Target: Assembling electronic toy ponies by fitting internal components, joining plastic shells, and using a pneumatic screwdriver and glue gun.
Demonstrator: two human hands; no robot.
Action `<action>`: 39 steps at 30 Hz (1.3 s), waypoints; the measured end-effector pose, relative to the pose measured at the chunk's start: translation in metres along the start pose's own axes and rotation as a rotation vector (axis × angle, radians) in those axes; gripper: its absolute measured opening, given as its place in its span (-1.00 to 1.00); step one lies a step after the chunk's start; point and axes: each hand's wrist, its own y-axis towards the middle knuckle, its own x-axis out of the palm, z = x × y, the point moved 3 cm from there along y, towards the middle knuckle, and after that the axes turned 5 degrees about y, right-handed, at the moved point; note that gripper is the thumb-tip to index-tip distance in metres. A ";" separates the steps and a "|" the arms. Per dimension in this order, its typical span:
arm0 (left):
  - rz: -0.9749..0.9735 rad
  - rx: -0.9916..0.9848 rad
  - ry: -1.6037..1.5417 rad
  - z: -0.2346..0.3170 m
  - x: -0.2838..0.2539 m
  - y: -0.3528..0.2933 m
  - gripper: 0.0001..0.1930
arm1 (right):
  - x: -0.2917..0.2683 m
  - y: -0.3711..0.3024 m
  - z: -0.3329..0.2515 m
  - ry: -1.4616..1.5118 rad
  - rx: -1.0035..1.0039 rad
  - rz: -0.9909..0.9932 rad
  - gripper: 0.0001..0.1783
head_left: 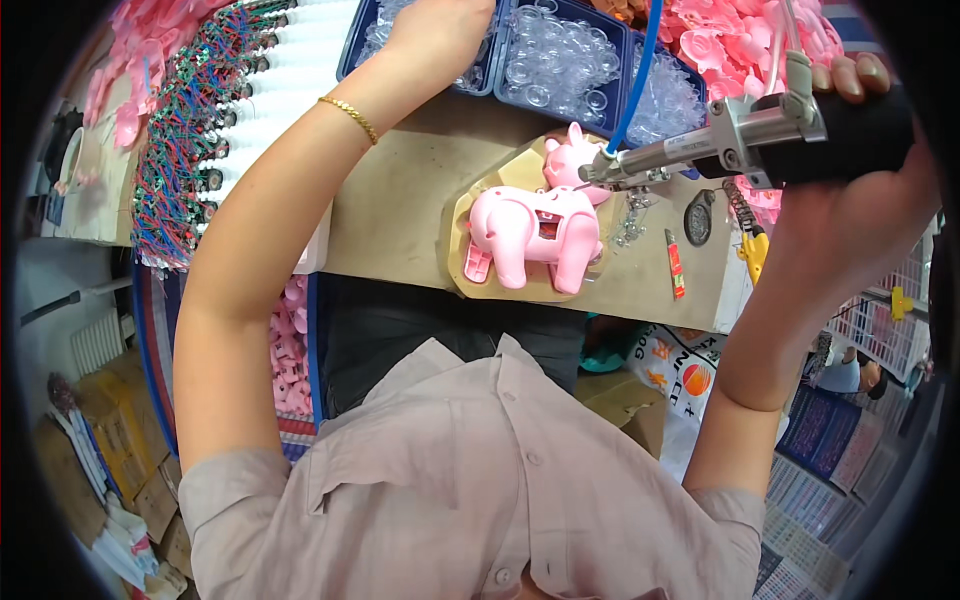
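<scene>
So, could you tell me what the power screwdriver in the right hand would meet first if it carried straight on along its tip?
The right hand aims the screwdriver leftward; its tip sits at the pink pig toy, probably meeting its body first, though depth is unclear.

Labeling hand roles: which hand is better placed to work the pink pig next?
Right. The right hand grips the screwdriver with its tip at the pig. The left hand is off in the blue tray of clear parts.
</scene>
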 end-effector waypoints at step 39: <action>0.243 -0.130 -0.327 -0.028 -0.056 0.014 -0.85 | 0.045 -0.024 0.021 0.065 0.018 -0.384 -0.82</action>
